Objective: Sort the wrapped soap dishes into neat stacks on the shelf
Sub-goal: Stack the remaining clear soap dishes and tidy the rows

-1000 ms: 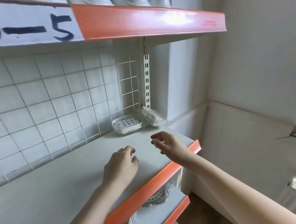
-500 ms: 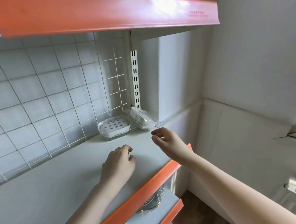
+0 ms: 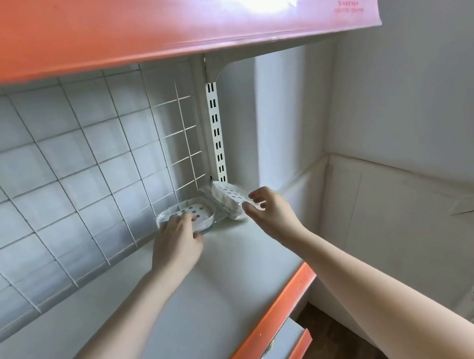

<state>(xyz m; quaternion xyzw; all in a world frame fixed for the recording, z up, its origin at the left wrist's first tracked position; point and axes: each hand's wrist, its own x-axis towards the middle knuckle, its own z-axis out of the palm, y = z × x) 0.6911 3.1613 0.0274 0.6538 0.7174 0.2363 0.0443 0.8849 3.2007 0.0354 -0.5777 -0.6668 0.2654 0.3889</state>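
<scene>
Likely the tilted wrapped soap dish (image 3: pixel 230 199) at centre frame slips from the right hand (image 3: pixel 268 213), whose spread fingers barely touch its slick wrap, while the left hand (image 3: pixel 177 240) rests curled fingers on the flat dish (image 3: pixel 196 213) on the shelf (image 3: pixel 186 303).

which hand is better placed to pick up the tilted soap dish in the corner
Right. The right hand is already at the tilted dish, thumb and fingers spread around its near edge. The left hand rests on the flat dish beside it.
</scene>
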